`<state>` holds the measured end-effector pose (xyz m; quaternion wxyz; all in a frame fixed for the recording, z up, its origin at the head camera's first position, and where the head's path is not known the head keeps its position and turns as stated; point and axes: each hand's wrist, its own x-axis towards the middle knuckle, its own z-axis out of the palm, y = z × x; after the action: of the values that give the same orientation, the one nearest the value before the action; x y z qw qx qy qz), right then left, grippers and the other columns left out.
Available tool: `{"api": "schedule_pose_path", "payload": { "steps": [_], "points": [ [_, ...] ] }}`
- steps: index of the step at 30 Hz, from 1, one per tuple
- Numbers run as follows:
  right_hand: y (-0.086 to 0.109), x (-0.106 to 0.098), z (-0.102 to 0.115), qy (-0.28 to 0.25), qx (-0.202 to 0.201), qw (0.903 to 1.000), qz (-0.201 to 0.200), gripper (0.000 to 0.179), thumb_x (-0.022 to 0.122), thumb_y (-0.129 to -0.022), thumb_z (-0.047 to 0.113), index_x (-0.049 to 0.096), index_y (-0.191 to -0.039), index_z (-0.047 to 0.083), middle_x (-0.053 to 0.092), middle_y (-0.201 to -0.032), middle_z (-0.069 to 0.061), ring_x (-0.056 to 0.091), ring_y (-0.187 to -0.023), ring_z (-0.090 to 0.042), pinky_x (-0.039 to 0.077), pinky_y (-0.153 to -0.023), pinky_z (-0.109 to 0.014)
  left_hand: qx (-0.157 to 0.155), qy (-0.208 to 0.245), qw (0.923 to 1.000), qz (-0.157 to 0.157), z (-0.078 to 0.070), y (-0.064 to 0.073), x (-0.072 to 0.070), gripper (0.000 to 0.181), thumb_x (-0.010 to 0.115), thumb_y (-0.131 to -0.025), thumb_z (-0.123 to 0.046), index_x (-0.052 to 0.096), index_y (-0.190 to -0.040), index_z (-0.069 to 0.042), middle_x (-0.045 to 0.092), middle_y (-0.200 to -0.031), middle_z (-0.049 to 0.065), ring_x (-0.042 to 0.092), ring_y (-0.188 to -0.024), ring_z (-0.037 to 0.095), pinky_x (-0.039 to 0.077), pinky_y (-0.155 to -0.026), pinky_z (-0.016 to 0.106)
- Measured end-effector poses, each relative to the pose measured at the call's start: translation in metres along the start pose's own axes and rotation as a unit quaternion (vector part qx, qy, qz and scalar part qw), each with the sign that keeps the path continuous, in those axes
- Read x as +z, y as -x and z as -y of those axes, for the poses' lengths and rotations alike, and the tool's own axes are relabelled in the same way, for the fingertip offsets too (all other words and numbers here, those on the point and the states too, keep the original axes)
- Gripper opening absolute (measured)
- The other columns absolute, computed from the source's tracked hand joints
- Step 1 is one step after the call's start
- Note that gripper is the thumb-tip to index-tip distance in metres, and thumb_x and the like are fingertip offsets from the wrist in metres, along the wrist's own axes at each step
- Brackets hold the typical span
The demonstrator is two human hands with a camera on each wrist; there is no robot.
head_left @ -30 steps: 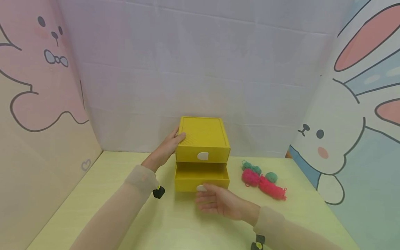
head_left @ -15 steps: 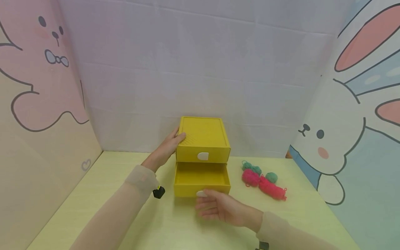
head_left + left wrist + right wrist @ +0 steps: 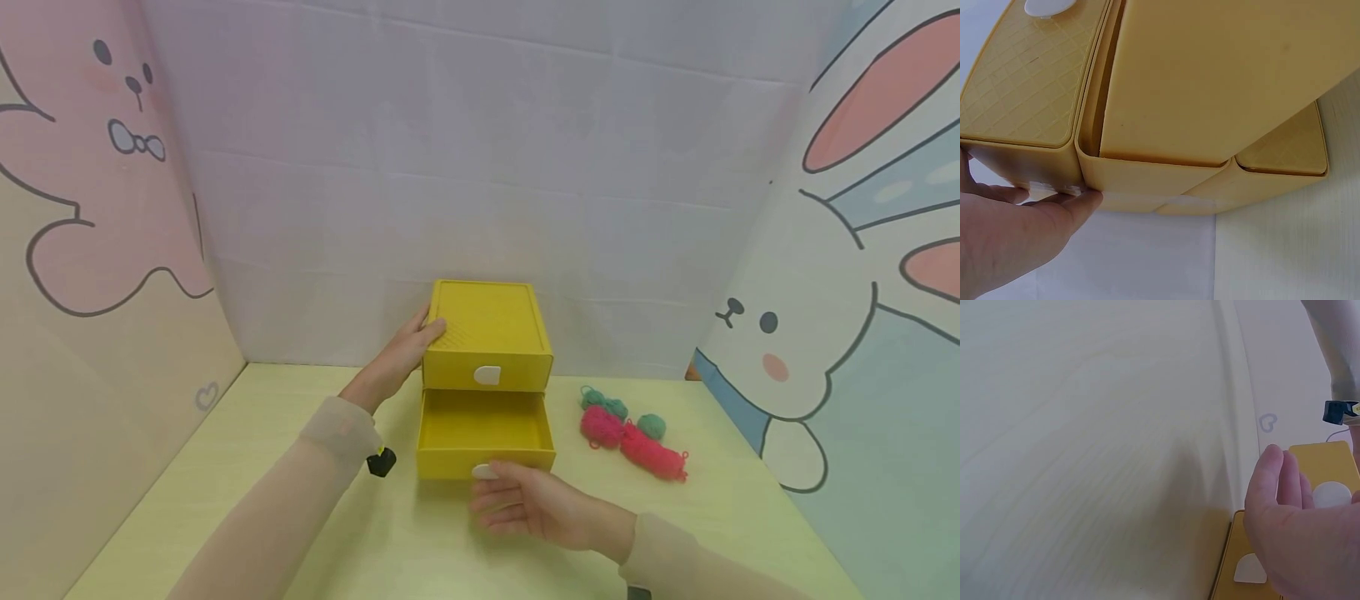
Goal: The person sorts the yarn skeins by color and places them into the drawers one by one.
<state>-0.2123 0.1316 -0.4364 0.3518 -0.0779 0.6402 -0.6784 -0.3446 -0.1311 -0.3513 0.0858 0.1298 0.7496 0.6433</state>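
Observation:
A yellow drawer cabinet point(image 3: 491, 317) stands in the middle of the table against the back cloth. Its second drawer point(image 3: 442, 464) is pulled out, and the yellow floor inside shows. My left hand point(image 3: 397, 357) holds the cabinet's upper left side, thumb on the top; in the left wrist view its fingers lie along the side wall. At the front, my right hand point(image 3: 547, 506) pinches the white handle point(image 3: 483, 472) of the pulled-out drawer with thumb and forefinger, the other fingers loosely bent below. A lower drawer point(image 3: 1288, 144) is closed, as is the top one.
Right of the cabinet lie yarn bundles: a pink ball point(image 3: 602, 427), a red-pink skein point(image 3: 652, 452), a green bundle point(image 3: 604, 403) and a small green ball point(image 3: 652, 426). Printed cloth walls point(image 3: 480, 167) close off the back and both sides of the table point(image 3: 292, 400).
The second drawer has slid farther out toward me, with my right hand moving back along with it. My left hand has stayed on the cabinet. The yarn lies as before.

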Motion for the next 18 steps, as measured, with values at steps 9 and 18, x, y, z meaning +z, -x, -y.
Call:
{"api": "schedule_pose_path", "payload": {
  "steps": [9, 18],
  "points": [
    [0.004, -0.012, 0.003, 0.037, 0.015, 0.9985, 0.037, 0.068, 0.050, -0.111, 0.049, 0.054, -0.147, -0.010, 0.067, -0.138, -0.022, 0.067, -0.125, -0.037, 0.052, -0.111, -0.049, 0.000, 0.000, 1.0000, 0.001, 0.002, 0.000, -0.002, 0.077, 0.044, -0.114, -0.047, -0.002, -0.173, -0.027, 0.003, -0.179, -0.001, 0.013, -0.164, 0.028, 0.024, -0.128, 0.060],
    [0.031, -0.047, 0.008, 0.115, 0.012, 0.9904, 0.076, 0.050, 0.052, -0.113, 0.032, 0.058, -0.147, -0.005, 0.066, -0.139, -0.025, 0.065, -0.128, -0.041, 0.053, -0.110, -0.051, 0.002, -0.003, 1.0000, 0.001, 0.002, -0.001, -0.001, 0.076, 0.043, -0.114, -0.047, -0.002, -0.173, -0.029, 0.002, -0.179, -0.002, 0.010, -0.164, 0.028, 0.023, -0.128, 0.061]
  ]
}}
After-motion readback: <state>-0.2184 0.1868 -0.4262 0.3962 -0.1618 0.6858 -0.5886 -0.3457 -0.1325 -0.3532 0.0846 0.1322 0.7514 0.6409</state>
